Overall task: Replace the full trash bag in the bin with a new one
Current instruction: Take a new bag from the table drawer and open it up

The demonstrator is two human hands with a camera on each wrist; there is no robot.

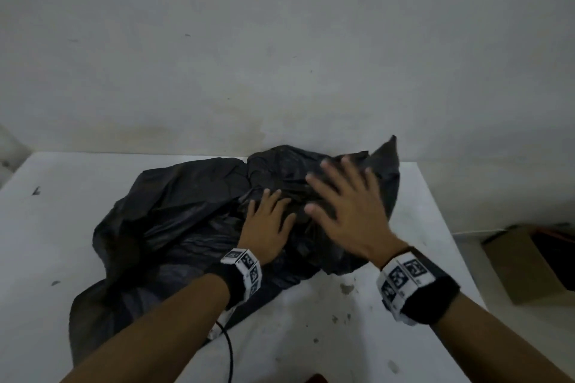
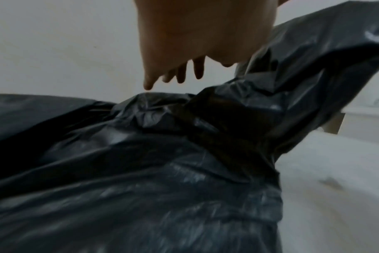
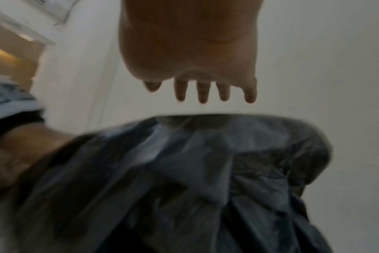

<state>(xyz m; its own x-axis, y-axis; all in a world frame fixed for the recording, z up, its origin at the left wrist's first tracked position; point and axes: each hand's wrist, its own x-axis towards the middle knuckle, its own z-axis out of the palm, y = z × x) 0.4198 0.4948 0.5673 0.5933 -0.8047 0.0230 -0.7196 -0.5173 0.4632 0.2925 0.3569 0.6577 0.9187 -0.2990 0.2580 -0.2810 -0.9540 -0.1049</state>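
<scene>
1. Pale, scuffed wall [image 1: 280, 40] fills the upper half of the head view and meets the far edge of a white table [image 1: 326, 336], whose top is marked with dark specks and smudges, most of them toward the near right part.
2. Spread over the middle of that table lies a black trash bag [image 1: 174, 221], empty-looking, crumpled and limp; it runs from near the front left edge back to the far edge, where one corner of the plastic stands up against the wall. In the left wrist view the same bag [image 2: 141, 171] shows heavy folds and a bunched ridge.
3. Beyond the table's right edge, lower down, sits a brown cardboard box [image 1: 525, 264], partly cut off by the frame.
4. The right hand [image 1: 348, 205] is held flat with its fingers wide and straight over the bag's far right portion; motion blur hides whether the palm touches the plastic. The right wrist view shows its fingers [image 3: 202, 92] spread, clear of the bag there.
5. The left hand [image 1: 267, 224] rests palm-down on the bag's middle, fingers stretched forward and slightly apart, gripping nothing.
6. Both wrists carry black bands with white patterned marker blocks.
7. A thin black cable [image 1: 228, 351] hangs below the left forearm at the front edge.
</scene>
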